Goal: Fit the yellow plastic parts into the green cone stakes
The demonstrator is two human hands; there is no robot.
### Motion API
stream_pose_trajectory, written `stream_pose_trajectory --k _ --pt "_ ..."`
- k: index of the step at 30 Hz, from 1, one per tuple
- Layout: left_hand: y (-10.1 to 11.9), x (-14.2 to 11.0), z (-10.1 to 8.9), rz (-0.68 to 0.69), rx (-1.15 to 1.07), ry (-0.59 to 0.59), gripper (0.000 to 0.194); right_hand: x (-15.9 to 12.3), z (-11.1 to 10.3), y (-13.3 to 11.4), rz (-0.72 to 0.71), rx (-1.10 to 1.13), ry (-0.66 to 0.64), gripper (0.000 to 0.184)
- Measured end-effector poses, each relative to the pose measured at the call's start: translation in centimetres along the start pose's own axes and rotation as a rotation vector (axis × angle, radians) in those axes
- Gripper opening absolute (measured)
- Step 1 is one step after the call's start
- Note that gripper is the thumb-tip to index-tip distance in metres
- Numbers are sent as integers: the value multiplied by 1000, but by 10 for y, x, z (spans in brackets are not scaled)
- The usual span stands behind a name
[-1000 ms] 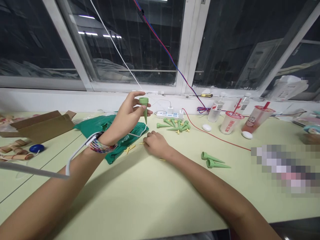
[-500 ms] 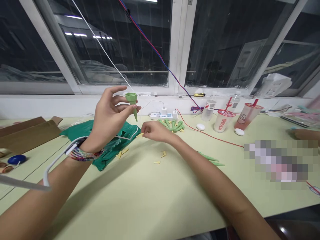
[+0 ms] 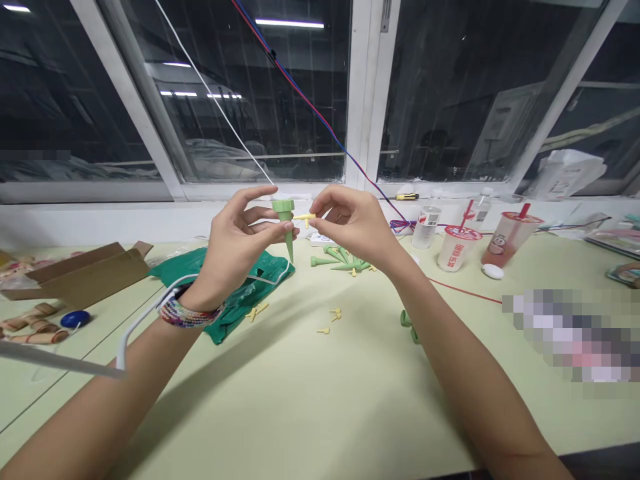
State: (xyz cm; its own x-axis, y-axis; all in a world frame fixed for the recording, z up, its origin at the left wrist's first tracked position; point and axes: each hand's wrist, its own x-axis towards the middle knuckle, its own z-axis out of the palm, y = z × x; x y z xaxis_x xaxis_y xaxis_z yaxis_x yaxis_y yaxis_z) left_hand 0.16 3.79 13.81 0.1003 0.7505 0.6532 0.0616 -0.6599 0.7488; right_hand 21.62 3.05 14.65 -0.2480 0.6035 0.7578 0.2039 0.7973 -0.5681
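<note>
Between the thumb and fingers of my left hand (image 3: 245, 223) is a green plastic watering spike (image 3: 285, 217), upright with its point down and its wide cap on top. My right hand (image 3: 355, 223) pinches a small yellow T-shaped valve (image 3: 306, 217). The valve's thin end points left at the spike, just under the cap; whether they touch I cannot tell. Both hands are raised above the table. Below them lie loose yellow valves (image 3: 336, 313), and more yellow valves (image 3: 257, 311) rest beside a green plastic bag (image 3: 227, 320). Behind my right wrist is a pile of green spikes (image 3: 340, 259).
An opened cardboard box (image 3: 90, 273) and a blue ball (image 3: 75, 319) are at the left. On the right stand a water bottle (image 3: 427, 223) and drink cups (image 3: 457, 250). A red cable (image 3: 465, 289) crosses the table (image 3: 280, 413). Green spike caps (image 3: 406, 319) show beside my right forearm.
My right hand has risen from the table beside the bag, bringing the yellow valve up to the green spike. My left hand still holds the spike. The view has shifted slightly.
</note>
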Motion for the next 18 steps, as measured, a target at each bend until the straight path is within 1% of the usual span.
stream_pose_trajectory --k 2,5,11,14,18 --pt "1 -1 0 -4 0 -27 57 -1 2 -5 -19 -30 0 9" --pt "3 -3 0 -13 25 -53 46 -2 4 -10 -35 -73 -10 7" --pt "1 -4 0 -47 20 -38 46 -2 2 -7 -77 -91 -11 4" --pt "-1 -4 -1 -59 27 -48 46 -2 3 -5 -85 -110 -14 6" --pt "1 -4 -2 -61 19 -53 43 -3 3 -8 -131 -144 -15 10"
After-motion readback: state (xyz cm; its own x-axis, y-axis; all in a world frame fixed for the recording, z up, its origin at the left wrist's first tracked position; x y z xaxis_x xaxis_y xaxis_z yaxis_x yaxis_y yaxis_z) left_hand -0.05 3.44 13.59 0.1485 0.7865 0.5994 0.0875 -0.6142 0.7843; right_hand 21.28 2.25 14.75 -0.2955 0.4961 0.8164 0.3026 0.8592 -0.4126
